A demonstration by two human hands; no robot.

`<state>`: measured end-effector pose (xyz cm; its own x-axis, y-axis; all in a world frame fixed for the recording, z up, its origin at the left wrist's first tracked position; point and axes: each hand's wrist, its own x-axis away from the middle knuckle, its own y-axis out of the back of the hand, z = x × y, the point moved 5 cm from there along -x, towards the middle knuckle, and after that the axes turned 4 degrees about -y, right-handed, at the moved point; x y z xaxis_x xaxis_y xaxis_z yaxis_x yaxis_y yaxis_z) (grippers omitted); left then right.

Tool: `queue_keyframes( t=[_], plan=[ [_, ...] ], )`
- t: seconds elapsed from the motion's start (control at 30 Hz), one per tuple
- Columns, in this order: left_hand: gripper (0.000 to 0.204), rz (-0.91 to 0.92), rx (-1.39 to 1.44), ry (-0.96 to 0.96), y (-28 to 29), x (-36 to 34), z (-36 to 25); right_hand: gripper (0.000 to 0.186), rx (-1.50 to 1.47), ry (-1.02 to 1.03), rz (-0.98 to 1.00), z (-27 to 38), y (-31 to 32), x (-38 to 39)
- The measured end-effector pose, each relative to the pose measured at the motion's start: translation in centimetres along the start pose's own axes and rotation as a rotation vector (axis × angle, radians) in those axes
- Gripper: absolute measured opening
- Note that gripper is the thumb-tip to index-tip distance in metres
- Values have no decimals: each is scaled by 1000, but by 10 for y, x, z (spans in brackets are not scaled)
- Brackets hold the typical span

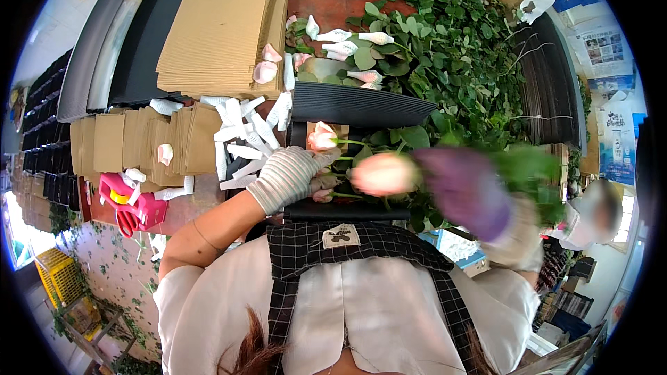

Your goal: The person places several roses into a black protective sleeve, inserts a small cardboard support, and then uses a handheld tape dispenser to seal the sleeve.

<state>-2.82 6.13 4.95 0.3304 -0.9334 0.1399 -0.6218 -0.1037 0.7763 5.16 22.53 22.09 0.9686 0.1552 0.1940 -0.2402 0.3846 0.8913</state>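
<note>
My left hand, in a grey-and-white striped glove, has its fingers closed over pink roses in front of my chest. One pink rose head shows beyond the fingertips, and another rose head peeks out below them. Stems run right from there. To the right, my right hand, in a purple glove, is smeared by motion. It grips a rose whose pale pink head points left, its leaves trailing to the right. Under the roses lies dark sheet material.
White mesh sleeves are heaped left of my hand, beside small cardboard pieces. Behind stand large cardboard sheets and black corrugated board. Sleeved roses and foliage fill the back. A pink tape dispenser and red scissors lie left.
</note>
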Motion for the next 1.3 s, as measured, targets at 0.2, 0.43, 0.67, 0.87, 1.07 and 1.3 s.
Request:
queue_keyframes(
  t=[0.2, 0.43, 0.67, 0.87, 1.07, 1.3],
  plan=[
    [46, 238, -201, 99, -24, -7, 5, 30, -3, -202, 9, -55, -138, -38],
    [39, 141, -117, 47, -17, 0, -1, 36, 293, 25, -423, -34, -121, -42],
    [39, 4, -235, -31, -10, 0, -8, 35, 324, 69, -266, -60, -159, -55],
    [39, -332, -398, -197, -11, 5, -11, 28, 384, -17, -171, -40, -137, -54],
    [39, -299, -409, -213, -7, 4, -14, 21, 442, -62, -369, -49, -135, -60],
    [43, -212, -332, -177, -4, 6, -14, 18, 326, 117, -682, -29, -79, -37]
  ],
)
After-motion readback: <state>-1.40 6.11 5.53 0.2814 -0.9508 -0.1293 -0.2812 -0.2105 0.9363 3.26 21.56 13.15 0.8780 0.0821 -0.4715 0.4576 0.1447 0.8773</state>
